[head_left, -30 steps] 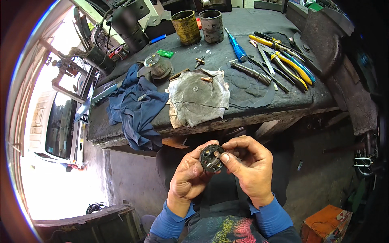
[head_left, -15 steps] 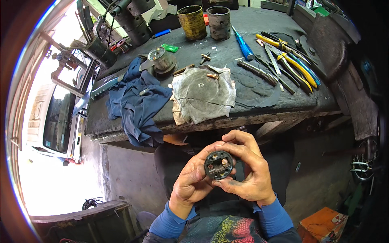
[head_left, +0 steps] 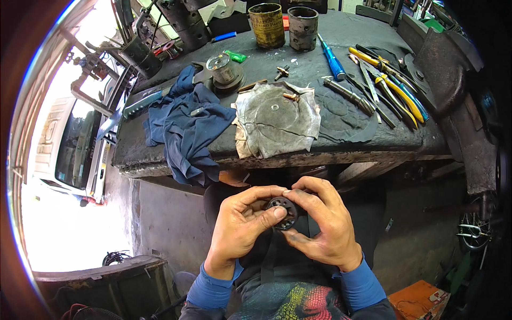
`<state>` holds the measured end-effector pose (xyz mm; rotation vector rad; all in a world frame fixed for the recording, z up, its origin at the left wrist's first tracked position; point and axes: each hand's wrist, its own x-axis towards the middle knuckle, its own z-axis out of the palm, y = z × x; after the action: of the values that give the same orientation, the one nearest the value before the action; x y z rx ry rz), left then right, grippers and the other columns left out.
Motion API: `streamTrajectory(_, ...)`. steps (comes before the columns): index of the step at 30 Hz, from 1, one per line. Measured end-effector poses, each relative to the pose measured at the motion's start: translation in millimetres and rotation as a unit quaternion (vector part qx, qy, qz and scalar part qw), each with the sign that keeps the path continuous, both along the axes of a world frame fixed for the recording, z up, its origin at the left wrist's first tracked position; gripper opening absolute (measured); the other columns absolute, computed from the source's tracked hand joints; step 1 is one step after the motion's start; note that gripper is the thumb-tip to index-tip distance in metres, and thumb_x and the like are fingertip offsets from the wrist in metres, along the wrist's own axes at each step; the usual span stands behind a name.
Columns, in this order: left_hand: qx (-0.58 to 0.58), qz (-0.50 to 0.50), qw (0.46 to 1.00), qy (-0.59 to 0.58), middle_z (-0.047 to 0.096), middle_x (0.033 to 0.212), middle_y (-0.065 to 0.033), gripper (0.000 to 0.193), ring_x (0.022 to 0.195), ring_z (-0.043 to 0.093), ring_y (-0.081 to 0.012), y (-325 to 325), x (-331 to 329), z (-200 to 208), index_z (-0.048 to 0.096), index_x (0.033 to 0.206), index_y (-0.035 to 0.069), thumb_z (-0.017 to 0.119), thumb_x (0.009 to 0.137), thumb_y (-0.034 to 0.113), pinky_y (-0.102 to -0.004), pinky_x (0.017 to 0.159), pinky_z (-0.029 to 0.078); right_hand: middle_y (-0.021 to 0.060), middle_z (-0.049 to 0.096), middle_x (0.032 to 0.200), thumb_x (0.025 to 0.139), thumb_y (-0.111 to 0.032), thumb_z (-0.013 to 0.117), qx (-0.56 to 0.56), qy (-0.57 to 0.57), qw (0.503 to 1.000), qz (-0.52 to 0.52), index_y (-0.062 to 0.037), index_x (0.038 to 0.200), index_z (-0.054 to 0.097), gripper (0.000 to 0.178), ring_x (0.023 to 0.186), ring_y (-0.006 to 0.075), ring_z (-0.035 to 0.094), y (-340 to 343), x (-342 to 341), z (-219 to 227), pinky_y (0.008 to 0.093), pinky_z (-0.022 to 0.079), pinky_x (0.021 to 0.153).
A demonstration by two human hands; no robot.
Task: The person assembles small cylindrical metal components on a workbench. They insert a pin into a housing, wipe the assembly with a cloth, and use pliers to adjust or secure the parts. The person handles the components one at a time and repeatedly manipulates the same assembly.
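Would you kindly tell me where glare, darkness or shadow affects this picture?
Head view throughout: glare whitens the ground by the vehicle, at left; the corners go dark; shadow lies under the bench; the round black part between left hand and right hand shows dimly.

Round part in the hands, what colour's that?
The round part is black, clearest in head view.
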<state>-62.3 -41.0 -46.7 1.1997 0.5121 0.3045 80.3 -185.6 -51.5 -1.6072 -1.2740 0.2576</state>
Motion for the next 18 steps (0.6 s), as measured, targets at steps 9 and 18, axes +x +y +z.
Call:
streamTrajectory(9, -0.165, -0.007, 0.978, -0.126, 0.070, 0.120, -0.0194, 0.045, 0.104, 0.074, -0.0275, 7, -7, -31, 0.064, 0.133, -0.004, 0.078, 0.095, 0.015, -0.0388, 0.084, 0.065, 0.0129, 0.068, 0.116, 0.079, -0.010, 0.087, 0.057, 0.152, 0.987, 0.002, -0.0031, 0.113, 0.078, 0.036, 0.106, 0.0266, 0.068, -8, 6, -7, 0.0364, 0.055, 0.092)
streamTrajectory(18, -0.043, -0.025, 0.997, -0.063, 0.071, 0.126, -0.0138, 0.045, 0.109, 0.070, -0.0187, 11, -5, -24, 0.063, 0.139, -0.004, 0.074, 0.099, 0.013, -0.0312, 0.094, 0.058, 0.0114, 0.070, 0.111, 0.078, 0.002, 0.083, 0.079, 0.183, 0.980, 0.004, -0.0014, 0.104, 0.077, 0.026, 0.099, 0.0227, 0.069, -1, 6, -13, 0.0340, 0.056, 0.085)
